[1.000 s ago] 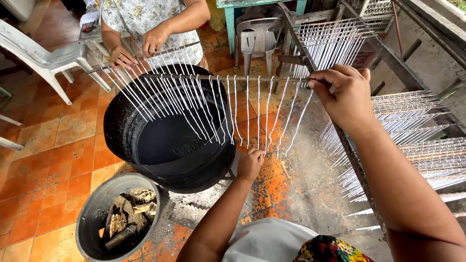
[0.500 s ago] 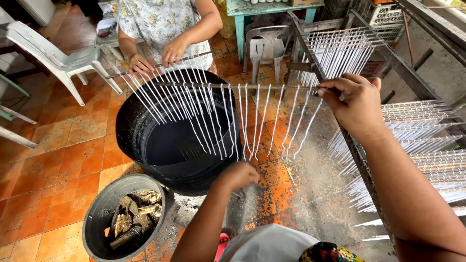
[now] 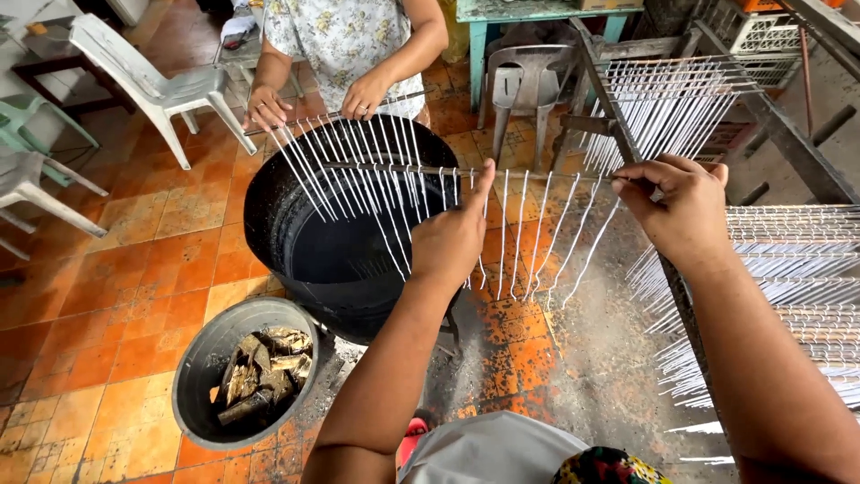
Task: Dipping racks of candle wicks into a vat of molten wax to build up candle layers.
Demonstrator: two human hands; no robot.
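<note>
One thin rod (image 3: 537, 174) carrying a row of hanging white candles (image 3: 520, 235), too closely spaced for a sure count, is held level beside the large black pot (image 3: 269, 215). The right hand (image 3: 681, 211) is pinched closed on the rod's right end. The left hand (image 3: 452, 237) is raised against the rod near its middle, fingers extended upward; whether it grips cannot be told. A second rod (image 3: 331, 115) of candles is held over the pot's far rim by another person's two hands (image 3: 365, 93). One grey basin (image 3: 202, 363) of wood scraps stands by the pot's near side. Loaded racks (image 3: 788, 260) fill the right.
</note>
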